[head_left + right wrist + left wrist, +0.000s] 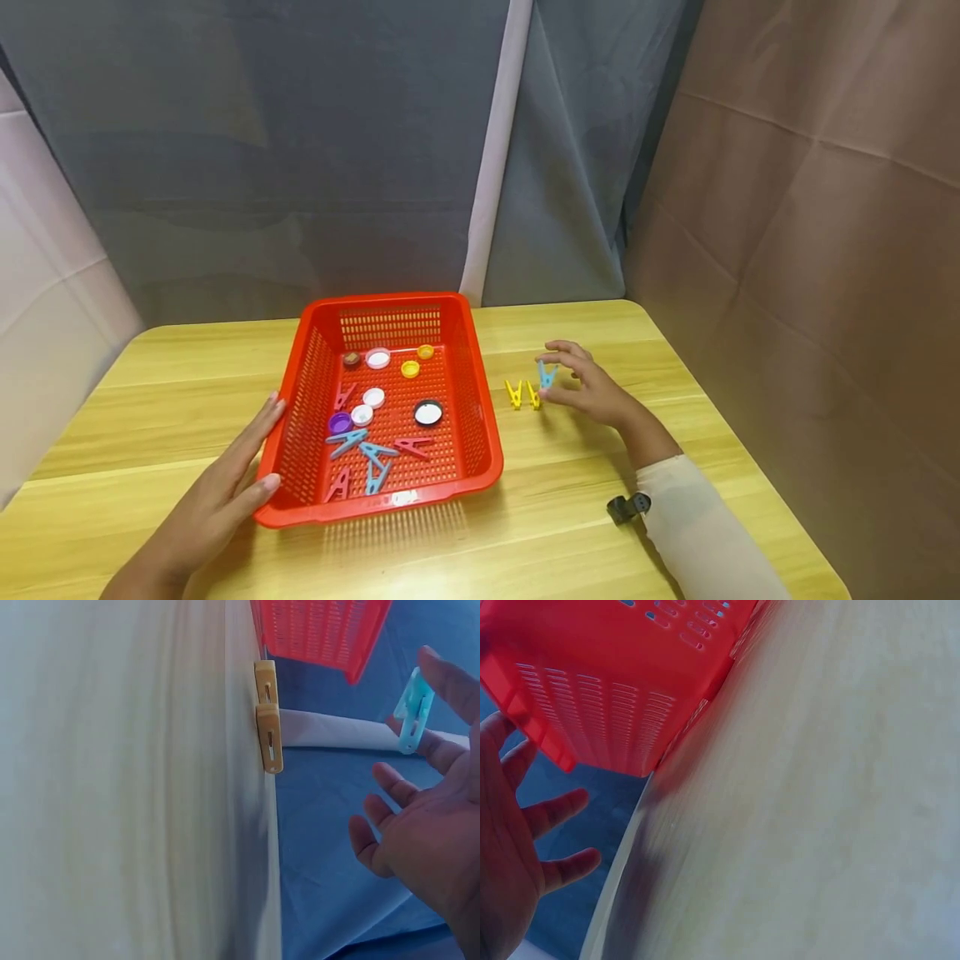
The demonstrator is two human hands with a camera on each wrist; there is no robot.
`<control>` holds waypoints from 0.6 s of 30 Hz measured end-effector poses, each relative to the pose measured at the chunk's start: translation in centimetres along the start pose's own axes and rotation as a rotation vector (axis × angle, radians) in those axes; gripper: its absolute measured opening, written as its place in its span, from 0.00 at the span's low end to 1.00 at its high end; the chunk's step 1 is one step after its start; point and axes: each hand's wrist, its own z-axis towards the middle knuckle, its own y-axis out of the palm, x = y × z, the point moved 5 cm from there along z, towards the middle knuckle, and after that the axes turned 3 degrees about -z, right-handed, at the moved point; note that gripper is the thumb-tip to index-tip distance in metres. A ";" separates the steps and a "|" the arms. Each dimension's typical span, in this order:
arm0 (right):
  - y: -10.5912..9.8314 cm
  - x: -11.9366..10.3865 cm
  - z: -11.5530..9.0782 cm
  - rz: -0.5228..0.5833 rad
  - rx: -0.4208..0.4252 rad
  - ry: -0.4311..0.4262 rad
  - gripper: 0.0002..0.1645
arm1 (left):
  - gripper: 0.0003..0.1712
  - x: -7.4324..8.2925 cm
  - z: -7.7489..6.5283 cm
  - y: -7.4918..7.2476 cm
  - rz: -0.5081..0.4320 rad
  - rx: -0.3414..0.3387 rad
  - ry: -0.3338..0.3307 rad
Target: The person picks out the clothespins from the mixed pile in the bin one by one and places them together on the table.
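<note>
In the head view my left hand (217, 500) touches the left rim of a red plastic basket (300, 513) with its fingers extended. The left wrist view shows those fingers spread beside the basket wall (622, 712). My right hand (592, 387) pinches a light blue clothespin (547, 377) between thumb and index finger, raised above the table to the right of the basket. In the right wrist view the other fingers are loosely bent, away from this clothespin (414, 712). Two yellow clothespins (514, 395) stand on the table just left of the right hand.
Inside the basket lie three blue clothespins (377, 452), three pinkish-red clothespins (412, 447) and several bottle caps (373, 398), including a black-rimmed cap (428, 413). The wooden table (562, 533) meets grey curtains (337, 167) behind and a brown cloth (825, 250) on the right.
</note>
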 end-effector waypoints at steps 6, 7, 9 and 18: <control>-0.2 1.6 0.0 0.012 -0.012 0.070 0.36 | 0.51 -0.2 0.1 -0.1 0.000 0.003 0.020; -0.2 2.0 0.0 0.015 -0.012 0.080 0.36 | 0.51 -0.2 0.1 -0.1 0.000 0.003 0.023; -0.3 2.7 0.1 0.017 -0.013 0.092 0.36 | 0.51 -0.2 0.2 -0.1 -0.001 0.006 0.031; 0.1 4.5 -0.2 0.042 -0.062 0.138 0.36 | 0.51 -0.1 0.0 0.0 0.009 -0.002 0.016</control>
